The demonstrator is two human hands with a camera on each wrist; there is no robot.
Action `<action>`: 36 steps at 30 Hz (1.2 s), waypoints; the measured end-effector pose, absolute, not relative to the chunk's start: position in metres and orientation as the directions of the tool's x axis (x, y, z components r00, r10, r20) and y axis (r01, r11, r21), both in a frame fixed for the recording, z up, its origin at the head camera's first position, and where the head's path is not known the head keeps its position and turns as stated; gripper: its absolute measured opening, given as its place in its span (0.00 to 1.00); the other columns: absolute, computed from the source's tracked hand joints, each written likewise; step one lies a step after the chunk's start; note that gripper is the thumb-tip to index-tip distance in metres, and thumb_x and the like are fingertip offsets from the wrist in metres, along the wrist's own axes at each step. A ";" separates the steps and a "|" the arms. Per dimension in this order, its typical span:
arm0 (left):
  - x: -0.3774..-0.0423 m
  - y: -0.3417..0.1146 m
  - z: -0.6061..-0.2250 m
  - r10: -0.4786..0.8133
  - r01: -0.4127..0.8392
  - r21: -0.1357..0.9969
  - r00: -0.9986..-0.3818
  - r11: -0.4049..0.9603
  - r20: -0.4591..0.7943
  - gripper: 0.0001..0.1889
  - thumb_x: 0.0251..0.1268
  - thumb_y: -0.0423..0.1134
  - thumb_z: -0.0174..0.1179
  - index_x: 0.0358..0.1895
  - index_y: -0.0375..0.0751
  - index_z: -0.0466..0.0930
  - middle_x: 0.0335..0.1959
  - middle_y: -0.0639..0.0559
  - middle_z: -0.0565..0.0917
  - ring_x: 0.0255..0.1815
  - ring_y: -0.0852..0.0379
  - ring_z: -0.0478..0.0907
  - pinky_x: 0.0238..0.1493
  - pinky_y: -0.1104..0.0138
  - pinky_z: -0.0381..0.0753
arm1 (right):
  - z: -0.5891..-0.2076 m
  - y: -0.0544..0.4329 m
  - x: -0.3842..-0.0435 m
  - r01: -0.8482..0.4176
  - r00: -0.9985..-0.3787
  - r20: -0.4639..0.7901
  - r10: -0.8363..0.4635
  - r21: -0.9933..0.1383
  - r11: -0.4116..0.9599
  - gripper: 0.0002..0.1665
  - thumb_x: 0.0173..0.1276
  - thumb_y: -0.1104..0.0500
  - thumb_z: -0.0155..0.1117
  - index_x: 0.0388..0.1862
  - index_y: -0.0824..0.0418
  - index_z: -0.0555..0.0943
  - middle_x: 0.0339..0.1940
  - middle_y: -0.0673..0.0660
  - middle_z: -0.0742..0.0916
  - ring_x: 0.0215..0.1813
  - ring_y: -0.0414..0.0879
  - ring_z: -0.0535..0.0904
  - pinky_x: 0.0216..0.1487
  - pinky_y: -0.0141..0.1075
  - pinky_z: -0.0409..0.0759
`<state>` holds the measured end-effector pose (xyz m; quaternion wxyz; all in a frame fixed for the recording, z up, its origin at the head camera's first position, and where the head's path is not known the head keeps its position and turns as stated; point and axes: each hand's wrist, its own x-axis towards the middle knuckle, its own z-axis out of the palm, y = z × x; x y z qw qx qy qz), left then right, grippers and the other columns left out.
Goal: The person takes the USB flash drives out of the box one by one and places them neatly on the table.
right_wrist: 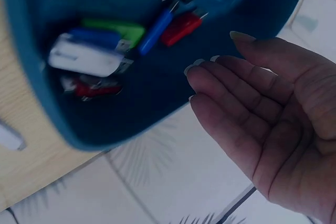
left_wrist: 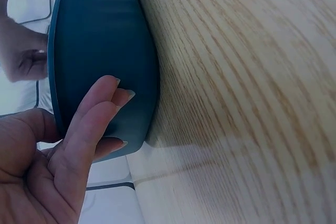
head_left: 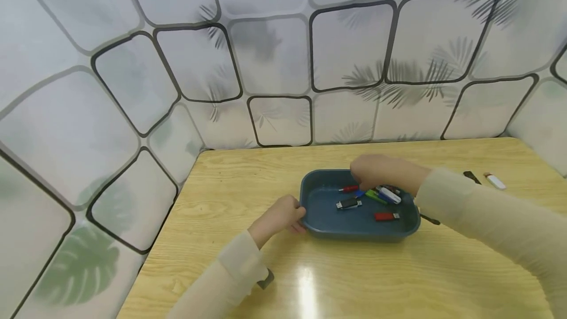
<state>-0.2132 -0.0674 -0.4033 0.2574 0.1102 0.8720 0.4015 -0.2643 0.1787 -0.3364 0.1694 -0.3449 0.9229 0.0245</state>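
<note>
A blue plastic bin (head_left: 319, 220) sits on the table. My left hand (head_left: 283, 213) grips its left end; in the left wrist view the thumb is at the rim and the fingers lie along the outer wall. Above the bin's far side hovers my right hand (head_left: 381, 169), palm bare and fingers loosely extended in the right wrist view. Inside the bin are several USB sticks: a black one (head_left: 349, 203), a red one (head_left: 384, 216), a white one (head_left: 391, 195), a green one (head_left: 375, 197), a blue one (right_wrist: 156, 31) and another red one (right_wrist: 181, 29).
To the right on the wooden table (head_left: 221, 181) lie a white USB stick (head_left: 494, 181) and a black one (head_left: 471, 177). A dark strip (head_left: 429, 219) pokes out beside the bin's right end. Near my left sleeve is a dark flat piece (head_left: 266, 278). Patterned fabric (head_left: 279, 73) stands behind the table.
</note>
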 end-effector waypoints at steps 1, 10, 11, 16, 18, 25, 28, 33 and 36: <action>-0.212 -0.068 -0.404 0.399 -0.013 0.756 -0.843 0.654 -0.360 0.14 0.67 0.30 0.46 0.33 0.23 0.79 0.22 0.40 0.85 0.26 0.46 0.86 0.27 0.64 0.87 | -0.337 0.173 -0.263 -0.653 -0.696 -0.333 -0.636 -0.072 0.754 0.27 0.52 0.69 0.60 0.08 0.50 0.57 0.09 0.44 0.56 0.18 0.39 0.49 0.21 0.29 0.49; -0.209 -0.069 -0.402 0.406 -0.013 0.760 -0.839 0.650 -0.361 0.13 0.67 0.30 0.45 0.33 0.23 0.78 0.22 0.39 0.84 0.26 0.46 0.86 0.26 0.64 0.87 | -0.343 0.145 -0.260 -0.651 -0.685 -0.395 -0.612 -0.044 0.758 0.21 0.56 0.65 0.63 0.11 0.53 0.64 0.13 0.45 0.65 0.19 0.39 0.56 0.19 0.30 0.55; -0.210 -0.069 -0.402 0.407 -0.012 0.761 -0.839 0.648 -0.360 0.13 0.66 0.30 0.45 0.33 0.23 0.78 0.22 0.39 0.84 0.26 0.45 0.86 0.26 0.64 0.87 | -0.344 0.144 -0.261 -0.656 -0.682 -0.398 -0.613 -0.038 0.754 0.20 0.56 0.65 0.64 0.12 0.53 0.65 0.14 0.45 0.66 0.19 0.39 0.57 0.19 0.30 0.55; -0.214 -0.067 -0.401 0.415 0.006 0.753 -0.838 0.658 -0.355 0.13 0.66 0.29 0.45 0.31 0.24 0.78 0.21 0.39 0.84 0.25 0.46 0.85 0.26 0.63 0.87 | -0.353 0.142 -0.262 -0.671 -0.651 -0.424 -0.629 -0.064 0.739 0.22 0.53 0.65 0.65 0.13 0.53 0.62 0.15 0.46 0.64 0.19 0.39 0.55 0.19 0.30 0.52; -0.215 -0.067 -0.401 0.413 0.005 0.751 -0.837 0.661 -0.358 0.13 0.65 0.29 0.45 0.30 0.24 0.78 0.21 0.39 0.84 0.25 0.46 0.85 0.25 0.64 0.87 | -0.357 0.143 -0.263 -0.673 -0.644 -0.436 -0.628 -0.066 0.736 0.21 0.53 0.64 0.67 0.13 0.53 0.64 0.16 0.47 0.65 0.20 0.39 0.57 0.19 0.30 0.54; -0.216 -0.066 -0.402 0.406 -0.010 0.748 -0.835 0.663 -0.371 0.13 0.65 0.30 0.45 0.30 0.24 0.78 0.21 0.40 0.85 0.24 0.47 0.85 0.25 0.64 0.86 | -0.377 0.146 -0.265 -0.715 -0.641 -0.417 -0.644 0.019 0.699 0.13 0.53 0.62 0.71 0.18 0.56 0.74 0.19 0.48 0.75 0.21 0.39 0.66 0.20 0.30 0.68; -0.217 -0.066 -0.401 0.404 -0.015 0.745 -0.833 0.667 -0.379 0.14 0.66 0.31 0.45 0.28 0.26 0.78 0.21 0.40 0.85 0.24 0.48 0.85 0.25 0.64 0.86 | -0.383 0.146 -0.265 -0.730 -0.635 -0.421 -0.648 0.052 0.682 0.16 0.54 0.64 0.70 0.16 0.55 0.73 0.18 0.48 0.75 0.20 0.39 0.66 0.20 0.29 0.68; -0.218 -0.067 -0.400 0.412 -0.012 0.753 -0.831 0.658 -0.374 0.14 0.66 0.31 0.45 0.26 0.29 0.78 0.21 0.41 0.85 0.25 0.48 0.86 0.25 0.64 0.86 | -0.385 0.143 -0.263 -0.742 -0.636 -0.410 -0.654 0.091 0.664 0.17 0.57 0.62 0.70 0.16 0.55 0.72 0.17 0.47 0.74 0.21 0.39 0.66 0.21 0.30 0.69; -0.218 -0.067 -0.401 0.417 -0.010 0.757 -0.829 0.654 -0.372 0.14 0.65 0.31 0.46 0.26 0.29 0.78 0.21 0.41 0.85 0.25 0.48 0.86 0.25 0.64 0.87 | -0.383 0.141 -0.262 -0.732 -0.638 -0.425 -0.642 0.077 0.677 0.16 0.57 0.63 0.70 0.16 0.55 0.73 0.17 0.47 0.75 0.21 0.39 0.67 0.21 0.30 0.69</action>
